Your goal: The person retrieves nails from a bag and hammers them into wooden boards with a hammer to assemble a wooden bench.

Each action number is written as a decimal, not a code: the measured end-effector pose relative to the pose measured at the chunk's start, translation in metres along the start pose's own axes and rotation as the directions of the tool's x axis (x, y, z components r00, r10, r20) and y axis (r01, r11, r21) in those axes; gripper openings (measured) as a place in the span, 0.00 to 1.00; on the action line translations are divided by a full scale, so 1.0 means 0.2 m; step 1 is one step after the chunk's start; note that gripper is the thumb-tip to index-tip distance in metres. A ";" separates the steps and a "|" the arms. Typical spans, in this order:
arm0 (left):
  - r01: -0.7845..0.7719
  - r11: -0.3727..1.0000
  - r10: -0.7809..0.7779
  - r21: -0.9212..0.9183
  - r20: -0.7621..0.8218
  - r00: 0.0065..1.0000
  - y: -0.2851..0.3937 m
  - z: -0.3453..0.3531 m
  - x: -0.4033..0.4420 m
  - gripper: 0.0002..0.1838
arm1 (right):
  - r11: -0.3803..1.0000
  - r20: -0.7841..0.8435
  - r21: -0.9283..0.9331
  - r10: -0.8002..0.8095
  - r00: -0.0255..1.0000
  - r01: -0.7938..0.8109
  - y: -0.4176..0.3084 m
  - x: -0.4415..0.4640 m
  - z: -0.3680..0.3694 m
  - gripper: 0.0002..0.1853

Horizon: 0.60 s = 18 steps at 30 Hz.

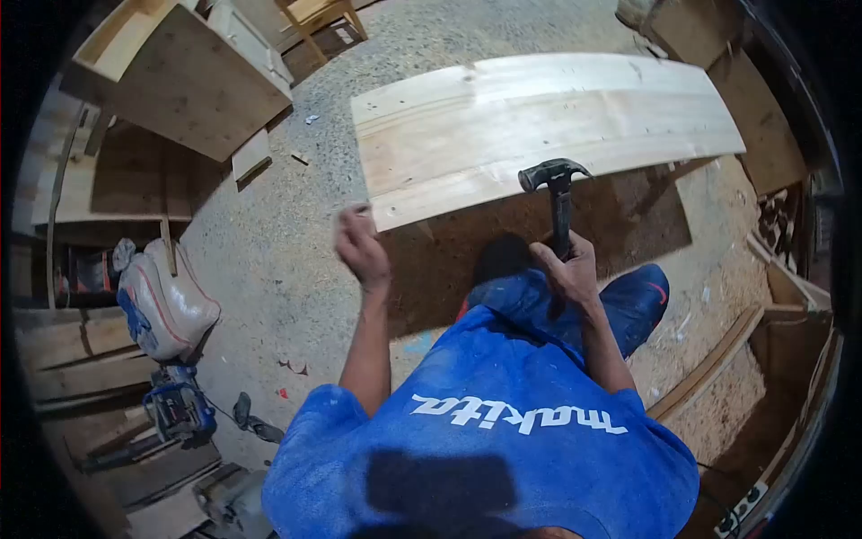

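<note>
Blue shirt (575, 476), white "makita" lettering, worn by the person; dark blue trousers (633, 305) beyond its hem.

Right hand (572, 269): wrapped around the handle of a black claw hammer (560, 211), head uppermost, overlapping the panel's near edge in this view; contact cannot be told.

Left hand (363, 251): raised, fingers curled, just beside the panel's near left corner; whether it grasps anything cannot be told.

Wooden panel (539, 117): pale, broad, lying raised above the floor beyond both hands, shadow beneath.

Floor (310, 202): speckled, shavings scattered.

White sack (166, 292): bulging, off to the left.

Wooden case (189, 81): far left, near a small wooden seat (321, 11).
</note>
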<state>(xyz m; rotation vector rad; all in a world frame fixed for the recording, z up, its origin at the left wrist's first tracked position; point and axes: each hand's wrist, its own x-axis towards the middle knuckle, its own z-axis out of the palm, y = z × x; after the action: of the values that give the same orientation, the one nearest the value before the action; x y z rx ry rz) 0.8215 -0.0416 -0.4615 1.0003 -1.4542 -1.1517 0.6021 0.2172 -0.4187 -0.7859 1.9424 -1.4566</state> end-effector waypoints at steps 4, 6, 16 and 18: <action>0.126 0.987 -0.023 -0.098 0.693 0.720 0.09 0.43 -0.54 0.27 | 1.000 0.048 0.001 -0.031 0.998 0.031 -0.05 -0.12 -0.02 0.11; 0.143 0.980 -0.001 -0.135 0.726 0.688 0.18 0.64 -0.70 0.35 | 0.993 0.083 -0.079 -0.083 0.993 0.089 0.02 -0.13 -0.09 0.12; 0.117 0.979 0.090 -0.165 0.874 0.478 0.18 1.16 -1.07 0.38 | 0.916 0.118 -0.285 -0.260 0.958 0.283 0.26 -0.18 -0.66 0.16; 0.148 0.989 -0.083 0.018 0.891 0.447 0.21 1.21 -1.09 0.43 | 0.926 0.073 -0.288 -0.233 0.970 0.244 0.21 -0.18 -0.77 0.14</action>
<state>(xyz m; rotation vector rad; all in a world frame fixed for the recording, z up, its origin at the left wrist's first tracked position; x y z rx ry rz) 0.6194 0.2171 -0.4798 0.3817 -2.1578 -1.9980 0.5060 0.3506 -0.4186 -1.2131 2.1228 -1.2863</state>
